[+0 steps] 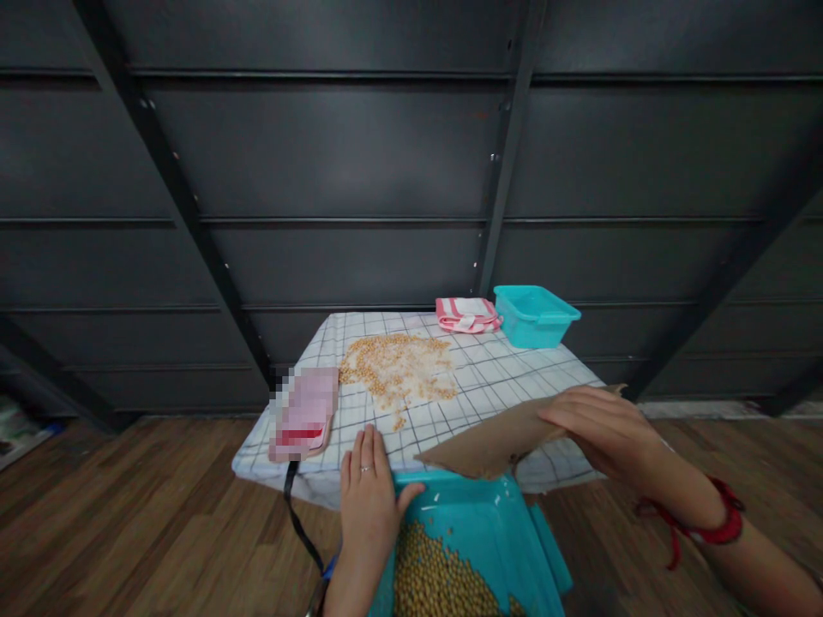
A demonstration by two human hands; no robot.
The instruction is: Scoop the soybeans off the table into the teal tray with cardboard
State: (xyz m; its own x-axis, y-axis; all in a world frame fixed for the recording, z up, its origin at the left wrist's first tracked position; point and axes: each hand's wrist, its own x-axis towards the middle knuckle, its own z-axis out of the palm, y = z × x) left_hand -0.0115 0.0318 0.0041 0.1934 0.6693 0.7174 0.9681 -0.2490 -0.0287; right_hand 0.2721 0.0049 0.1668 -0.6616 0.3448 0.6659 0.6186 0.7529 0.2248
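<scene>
My left hand (369, 497) lies at the table's front edge, fingers stretched flat on the cloth and thumb over the corner of a turquoise plastic tub (476, 514). Dried soybeans (437, 574) fill the tub's near left part. In my right hand (604, 424) is a torn piece of brown cardboard (495, 441), its edge slanting down to the cloth just behind the tub's rim. Some of my right fingers are hidden. Paler split beans and fine crumbs (405, 368) are spread on the checked tablecloth (501, 381), beyond my left hand.
A second turquoise tub (537, 330) stands at the table's back right, beside a folded pink-and-white striped cloth (468, 314). A pink phone (312, 411), partly blurred, lies at the left edge; a dark strap (299, 518) hangs below it. Dark metal panels (347, 154) rise behind the table.
</scene>
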